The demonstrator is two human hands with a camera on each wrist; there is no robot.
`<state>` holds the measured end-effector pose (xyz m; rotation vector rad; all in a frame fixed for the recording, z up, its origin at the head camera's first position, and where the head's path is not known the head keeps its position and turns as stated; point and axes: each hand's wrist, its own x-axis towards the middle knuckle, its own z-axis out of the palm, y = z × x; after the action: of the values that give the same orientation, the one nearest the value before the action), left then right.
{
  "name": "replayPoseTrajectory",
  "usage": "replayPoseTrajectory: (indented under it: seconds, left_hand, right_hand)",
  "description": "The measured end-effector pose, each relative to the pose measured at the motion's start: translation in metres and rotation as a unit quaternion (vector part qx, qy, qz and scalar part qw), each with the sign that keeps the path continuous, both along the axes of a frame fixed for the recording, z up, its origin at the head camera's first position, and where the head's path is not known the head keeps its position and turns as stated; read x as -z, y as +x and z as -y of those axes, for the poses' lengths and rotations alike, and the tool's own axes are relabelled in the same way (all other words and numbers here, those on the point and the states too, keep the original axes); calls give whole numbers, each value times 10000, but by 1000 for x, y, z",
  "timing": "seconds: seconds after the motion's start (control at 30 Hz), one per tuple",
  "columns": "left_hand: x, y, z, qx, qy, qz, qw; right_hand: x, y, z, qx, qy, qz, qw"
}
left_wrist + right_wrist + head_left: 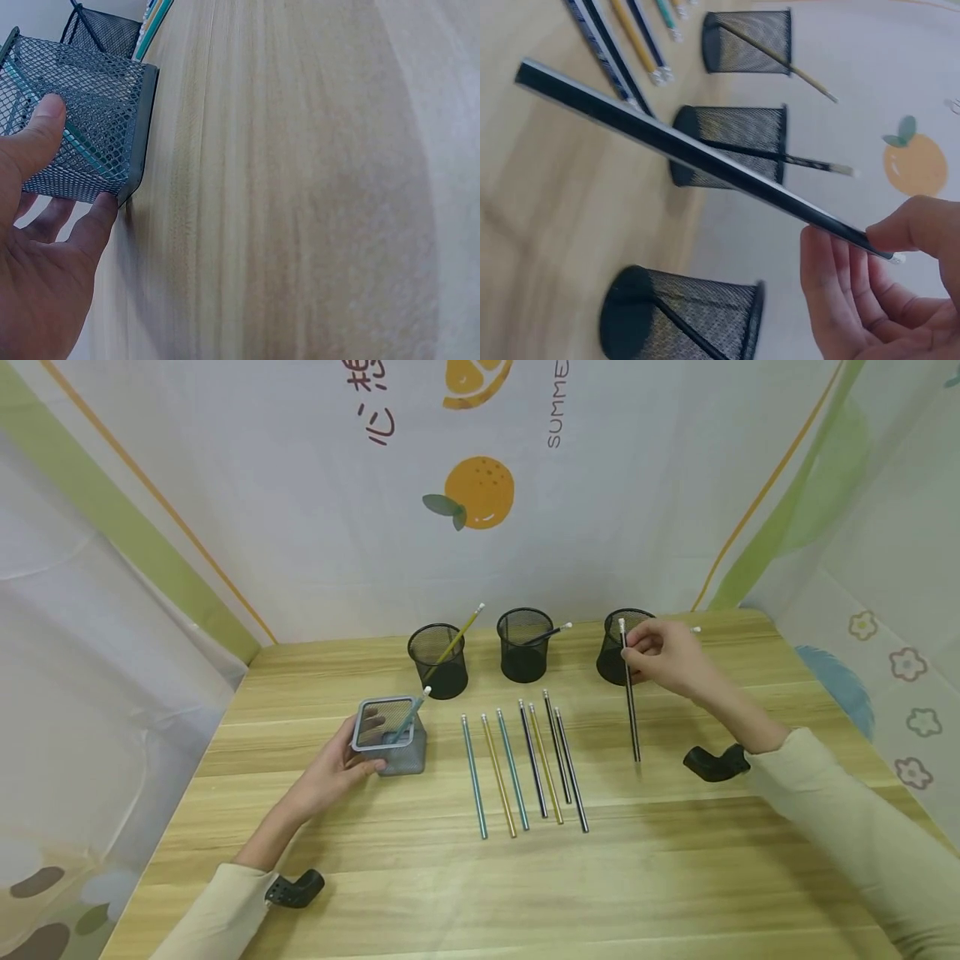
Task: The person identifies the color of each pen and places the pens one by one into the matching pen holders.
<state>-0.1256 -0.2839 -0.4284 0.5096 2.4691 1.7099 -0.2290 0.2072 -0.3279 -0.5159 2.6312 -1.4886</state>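
Note:
My left hand (330, 777) holds a grey square mesh pencil holder (407, 762), thumb on one side and fingers on the other. A teal pencil (408, 720) leans inside it, also showing through the mesh in the left wrist view. My right hand (671, 658) pinches a black pencil (631, 710) near its white eraser end, between thumb and fingers. That pencil slants down in front of the rightmost round black mesh cup (609, 670), which holds another dark pencil (686, 330). Several pencils in teal, yellow and dark colours, among them a yellow pencil (498, 777), lie side by side between my hands.
A round black mesh cup (447, 681) with a yellow pencil (457, 643) stands at the back left. The middle cup (523, 667) has a black pencil (553, 632) in it. Behind the wooden table (450, 893) hangs a printed cloth (315, 527).

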Motion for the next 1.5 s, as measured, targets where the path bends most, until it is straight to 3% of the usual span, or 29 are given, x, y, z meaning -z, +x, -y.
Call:
replayPoseTrajectory:
  seconds: [0.3, 0.47, 0.6, 0.77, 1.07, 1.17, 1.33, 1.5]
  left_hand:
    - [2, 0, 0, 25, 102, -85, 9999]
    - [3, 0, 1, 7, 101, -101, 9999]
    - [3, 0, 1, -4, 82, -96, 9999]
    - [4, 0, 1, -14, 20, -108, 9999]
    - [3, 0, 0, -6, 37, -103, 9999]
    - [2, -1, 0, -15, 12, -101, 9999]
    - [2, -1, 0, -14, -21, -108, 9999]
    - [1, -1, 0, -20, -25, -111, 9999]
  right_hand:
    - [-20, -5, -13, 567, -623, -274, 9961]
    - [-27, -6, -21, 764, -1326, -459, 9872]
    - [-30, -9, -28, 741, -2340, -468, 9683]
    - [-34, -13, -37, 688, -3441, -650, 9342]
    - [-36, -18, -53, 1083, -4267, -923, 8931]
    - [-37, -18, -58, 1205, -4435, -884, 8837]
    - [-37, -18, -65, 1441, -4512, -796, 8771]
    - [-36, -23, -70, 1565, -4644, -958, 8664]
